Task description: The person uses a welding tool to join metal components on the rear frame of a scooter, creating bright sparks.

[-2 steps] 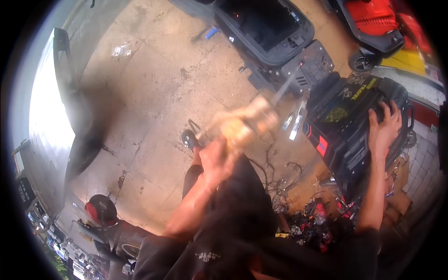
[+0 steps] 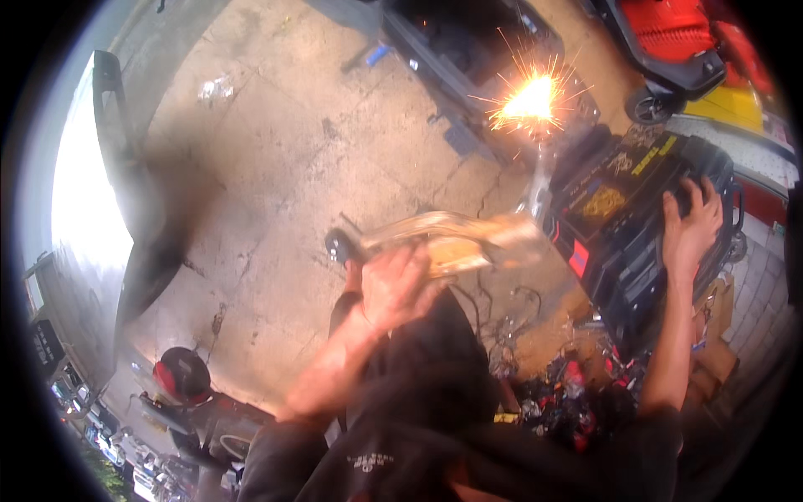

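Note:
My left hand (image 2: 400, 284) is closed around a tan, flat piece (image 2: 468, 243) that looks like folded cardboard, blurred by motion. It reaches from my fist to the right, above my knee. Farther off, a bright burst of sparks (image 2: 529, 105) glares at the near end of a dark grey plastic body panel (image 2: 468, 125). What makes the sparks is lost in the glare. My right hand (image 2: 693, 226) rests on a black hard case (image 2: 636, 201), fingers spread over its edge. Beside the case, a silvery metal part (image 2: 539, 188) shows below the sparks.
Cables (image 2: 493, 309) and a heap of red and black parts (image 2: 577, 393) lie near my legs. At the upper right stands a red and black wheeled thing (image 2: 669, 33). A pale bright panel (image 2: 92, 184) rises on the left, with a round red and black part (image 2: 181, 374) below it.
A burst of sparks has flared up at the dark panel. The tan piece has turned and moved right in my left hand. My right hand stays on the case.

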`<state>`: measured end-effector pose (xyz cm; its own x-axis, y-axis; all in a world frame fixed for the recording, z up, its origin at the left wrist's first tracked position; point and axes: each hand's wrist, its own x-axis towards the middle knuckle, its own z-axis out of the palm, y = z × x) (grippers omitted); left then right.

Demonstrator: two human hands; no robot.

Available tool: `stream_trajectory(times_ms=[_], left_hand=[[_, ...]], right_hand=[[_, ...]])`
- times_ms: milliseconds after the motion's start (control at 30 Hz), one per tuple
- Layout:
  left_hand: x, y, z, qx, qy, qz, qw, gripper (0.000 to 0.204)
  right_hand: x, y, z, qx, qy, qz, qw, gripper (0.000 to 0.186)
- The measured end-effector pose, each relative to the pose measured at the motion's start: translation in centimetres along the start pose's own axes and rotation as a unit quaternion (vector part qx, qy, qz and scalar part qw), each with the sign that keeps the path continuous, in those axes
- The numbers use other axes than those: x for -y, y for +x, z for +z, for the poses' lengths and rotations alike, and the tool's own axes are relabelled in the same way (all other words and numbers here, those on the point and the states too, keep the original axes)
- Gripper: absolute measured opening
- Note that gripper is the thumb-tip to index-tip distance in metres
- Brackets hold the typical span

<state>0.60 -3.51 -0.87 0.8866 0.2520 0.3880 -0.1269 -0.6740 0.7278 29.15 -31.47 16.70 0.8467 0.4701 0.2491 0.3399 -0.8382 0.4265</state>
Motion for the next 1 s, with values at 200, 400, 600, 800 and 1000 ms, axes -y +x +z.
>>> stream_trajectory(times_ms=[200, 400, 600, 800, 1000], left_hand=[[4.2, 0.6, -5.7, 0.05, 0.023, -0.102, 0.993, 0.055], [-0.1, -1.5, -5.2, -0.1, -0.341, -0.497, 0.792, 0.048], [-0.3, -2.5, -1.7, -0.047, -0.314, -0.489, 0.812, 0.037], [0.0, -2.7, -1.1, -0.034, -0.328, -0.491, 0.807, 0.033], [0.1, -2.7, -2.0, 0.002, -0.29, -0.507, 0.812, 0.035]], right_hand=[[0.5, -0.1, 0.6, -0.005, 0.029, 0.003, 1.0, 0.036], [0.4, -0.4, 0.2, 0.0, 0.047, 0.012, 0.999, 0.036], [0.8, 0.1, -0.3, 0.021, 0.04, 0.021, 0.999, 0.036], [0.6, 0.0, 0.0, 0.022, 0.038, 0.02, 0.999, 0.035], [0.7, -0.1, -0.2, 0.025, 0.038, 0.025, 0.999, 0.035]])
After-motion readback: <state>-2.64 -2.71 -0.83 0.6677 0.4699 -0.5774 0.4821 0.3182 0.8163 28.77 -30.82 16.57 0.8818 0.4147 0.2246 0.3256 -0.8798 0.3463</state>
